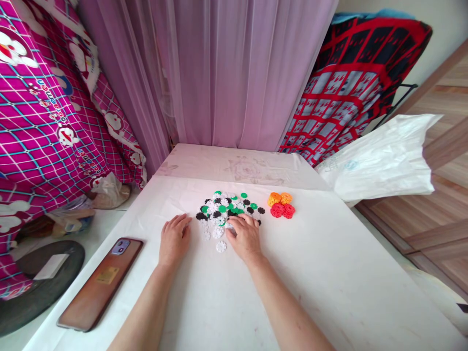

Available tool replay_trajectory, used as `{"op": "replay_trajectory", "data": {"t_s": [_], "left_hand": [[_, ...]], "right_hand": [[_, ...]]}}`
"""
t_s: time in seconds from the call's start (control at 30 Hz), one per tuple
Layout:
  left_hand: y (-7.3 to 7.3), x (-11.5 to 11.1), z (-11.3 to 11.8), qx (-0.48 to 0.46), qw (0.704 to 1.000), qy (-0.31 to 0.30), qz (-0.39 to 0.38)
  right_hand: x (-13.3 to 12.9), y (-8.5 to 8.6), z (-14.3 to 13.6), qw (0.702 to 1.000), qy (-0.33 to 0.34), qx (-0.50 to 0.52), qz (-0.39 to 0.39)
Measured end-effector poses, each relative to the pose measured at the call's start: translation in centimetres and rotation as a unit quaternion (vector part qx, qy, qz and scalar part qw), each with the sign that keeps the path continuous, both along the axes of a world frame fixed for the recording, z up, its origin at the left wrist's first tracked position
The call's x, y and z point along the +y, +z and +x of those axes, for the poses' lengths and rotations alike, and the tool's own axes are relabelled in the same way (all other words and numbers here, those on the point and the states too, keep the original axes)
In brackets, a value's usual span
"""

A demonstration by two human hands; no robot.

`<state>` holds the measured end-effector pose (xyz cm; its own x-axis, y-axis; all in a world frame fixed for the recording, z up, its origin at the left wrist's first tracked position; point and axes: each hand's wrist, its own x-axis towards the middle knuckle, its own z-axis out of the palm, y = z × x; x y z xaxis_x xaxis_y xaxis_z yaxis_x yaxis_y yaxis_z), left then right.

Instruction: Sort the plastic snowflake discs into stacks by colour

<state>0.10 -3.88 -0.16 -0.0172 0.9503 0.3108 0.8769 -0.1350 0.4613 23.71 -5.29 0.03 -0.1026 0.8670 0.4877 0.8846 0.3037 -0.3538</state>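
Note:
A loose pile of small flower-shaped plastic discs [222,208] in white, green and black lies in the middle of the table. My left hand [174,240] rests on the table just left of the pile, fingers loosely bent and nothing visible in them. At the pile's near right edge, my right hand [245,236] lies over some discs with its fingers spread and curved; what is under the fingertips is hidden. Between the hands, a single white disc [221,246] lies nearest to me. Right of the pile sit stacks of orange discs [280,198] and red discs [282,210].
A brown phone [100,284] lies face down near the table's left edge. The white-covered table [329,292] stands against a purple curtain [234,73]. Beyond its right edge is a white plastic bag [383,158]; a pink patterned cloth [54,112] hangs at left.

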Motion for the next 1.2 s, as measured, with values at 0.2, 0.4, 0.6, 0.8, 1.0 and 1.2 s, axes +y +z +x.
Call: {"op": "replay_trajectory", "data": {"t_s": [0.2,0.4,0.6,0.8,1.0,1.2], "left_hand": [[0.7,1.2,1.1,0.033,0.999,0.001,-0.025],[0.6,1.1,0.9,0.042,0.998,-0.034,-0.041],[0.8,0.9,1.0,0.044,0.997,-0.036,-0.054],[1.2,0.8,1.1,0.043,0.997,-0.036,-0.057],[1.0,0.8,0.9,0.041,0.997,-0.037,-0.048],[1.0,0.8,1.1,0.040,0.997,-0.036,-0.048]], "right_hand": [[-0.2,0.1,0.0,1.000,-0.009,-0.022,0.002],[-0.4,0.2,0.1,1.000,-0.014,-0.015,0.019],[-0.5,0.0,0.1,0.998,-0.048,-0.028,0.022],[-0.4,0.2,0.2,0.999,-0.030,-0.006,0.022],[-1.6,0.1,0.8,0.997,0.014,0.076,0.011],[-4.0,-0.4,-0.8,0.959,0.054,0.260,-0.104]]}}
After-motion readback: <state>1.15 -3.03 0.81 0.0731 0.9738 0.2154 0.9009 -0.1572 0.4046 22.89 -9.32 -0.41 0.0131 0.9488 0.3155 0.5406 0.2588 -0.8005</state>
